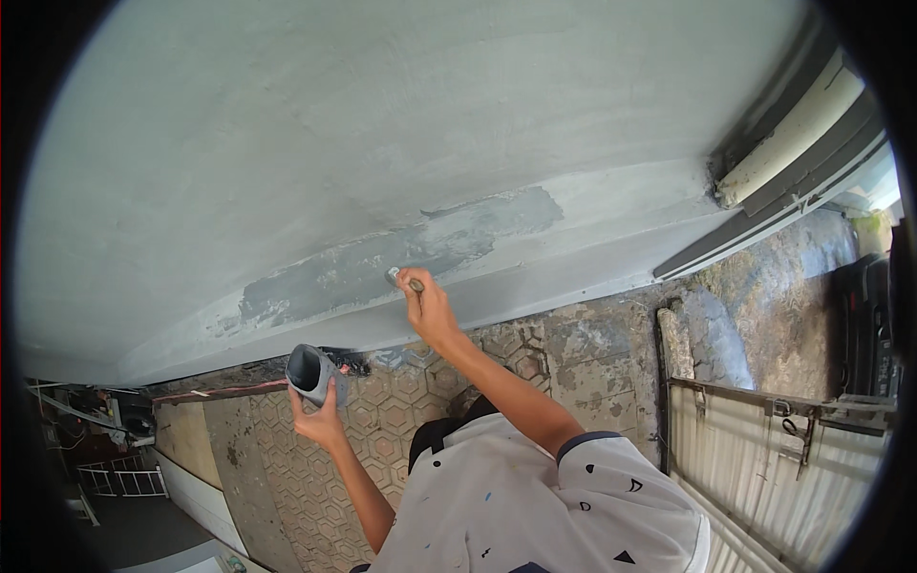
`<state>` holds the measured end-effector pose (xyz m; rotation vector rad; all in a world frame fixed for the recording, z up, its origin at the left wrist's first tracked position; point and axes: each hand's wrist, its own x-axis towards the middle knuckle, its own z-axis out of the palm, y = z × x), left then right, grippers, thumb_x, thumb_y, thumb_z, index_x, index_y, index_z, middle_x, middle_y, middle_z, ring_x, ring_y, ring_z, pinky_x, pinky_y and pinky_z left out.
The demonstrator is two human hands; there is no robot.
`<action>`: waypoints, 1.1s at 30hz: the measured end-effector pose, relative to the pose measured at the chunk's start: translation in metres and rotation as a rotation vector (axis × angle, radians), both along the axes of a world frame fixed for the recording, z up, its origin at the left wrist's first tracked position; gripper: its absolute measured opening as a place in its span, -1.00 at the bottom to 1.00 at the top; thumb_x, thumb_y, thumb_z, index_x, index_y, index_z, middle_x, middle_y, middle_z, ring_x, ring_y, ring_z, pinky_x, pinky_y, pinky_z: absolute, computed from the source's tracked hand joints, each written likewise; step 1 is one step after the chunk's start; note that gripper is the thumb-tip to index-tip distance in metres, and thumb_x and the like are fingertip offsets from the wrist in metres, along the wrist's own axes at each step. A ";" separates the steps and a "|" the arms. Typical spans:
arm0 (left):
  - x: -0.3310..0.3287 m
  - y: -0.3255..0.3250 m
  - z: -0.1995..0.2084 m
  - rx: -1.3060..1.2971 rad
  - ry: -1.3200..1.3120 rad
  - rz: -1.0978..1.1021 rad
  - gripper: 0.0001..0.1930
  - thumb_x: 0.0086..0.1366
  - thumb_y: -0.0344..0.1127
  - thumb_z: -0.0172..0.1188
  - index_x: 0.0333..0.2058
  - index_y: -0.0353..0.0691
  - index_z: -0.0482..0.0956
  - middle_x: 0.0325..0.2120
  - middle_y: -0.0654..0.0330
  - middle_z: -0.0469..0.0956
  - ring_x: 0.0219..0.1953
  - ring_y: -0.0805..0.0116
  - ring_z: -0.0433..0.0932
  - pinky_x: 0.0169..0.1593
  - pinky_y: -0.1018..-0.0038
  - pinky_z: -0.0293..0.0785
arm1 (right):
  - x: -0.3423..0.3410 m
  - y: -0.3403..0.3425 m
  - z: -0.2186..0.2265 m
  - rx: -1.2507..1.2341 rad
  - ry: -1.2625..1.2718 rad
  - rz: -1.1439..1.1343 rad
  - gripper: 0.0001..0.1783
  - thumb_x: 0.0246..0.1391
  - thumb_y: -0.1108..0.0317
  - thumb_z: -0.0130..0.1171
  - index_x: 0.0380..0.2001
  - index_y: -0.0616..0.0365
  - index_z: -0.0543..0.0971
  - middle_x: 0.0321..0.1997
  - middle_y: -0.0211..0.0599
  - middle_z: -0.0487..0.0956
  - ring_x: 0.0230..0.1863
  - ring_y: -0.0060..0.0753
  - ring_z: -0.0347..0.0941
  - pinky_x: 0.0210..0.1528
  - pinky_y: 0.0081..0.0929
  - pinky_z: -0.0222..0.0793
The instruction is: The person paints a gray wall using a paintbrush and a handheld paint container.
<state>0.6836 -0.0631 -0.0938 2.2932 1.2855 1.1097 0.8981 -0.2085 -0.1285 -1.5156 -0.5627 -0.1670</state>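
My right hand [425, 304] is closed around the handle of a small paintbrush [392, 275], whose head is at the wall and partly hidden by my fingers. Under it, a darker grey, wet-looking patch of paint [330, 277] runs along the pale lower band of the wall [611, 196], with ragged edges. Lower and to the left, my left hand [320, 420] grips a grey paint container [330, 380] from below and the side. Its mouth tilts up toward the wall, and the inside looks dark grey. How much paint it holds, I cannot tell.
Hexagon-patterned paving [382, 411] lies along the wall's foot. A pale pipe [793, 129] stands at the right end of the wall, and a corrugated metal gate [755, 468] is at the lower right. A white metal rack [119, 477] is at the far left.
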 end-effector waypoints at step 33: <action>-0.047 -0.002 -0.011 0.003 -0.046 0.091 -0.28 -0.28 -0.23 0.54 -0.09 -0.49 0.51 -0.21 -0.09 0.59 -0.18 0.08 0.59 -0.03 0.32 0.42 | 0.093 -0.142 -0.018 0.089 0.104 -0.453 -0.90 0.24 0.51 -0.08 -0.23 0.15 0.24 -0.30 -0.26 0.42 -0.23 -0.36 0.48 -0.16 -0.56 0.35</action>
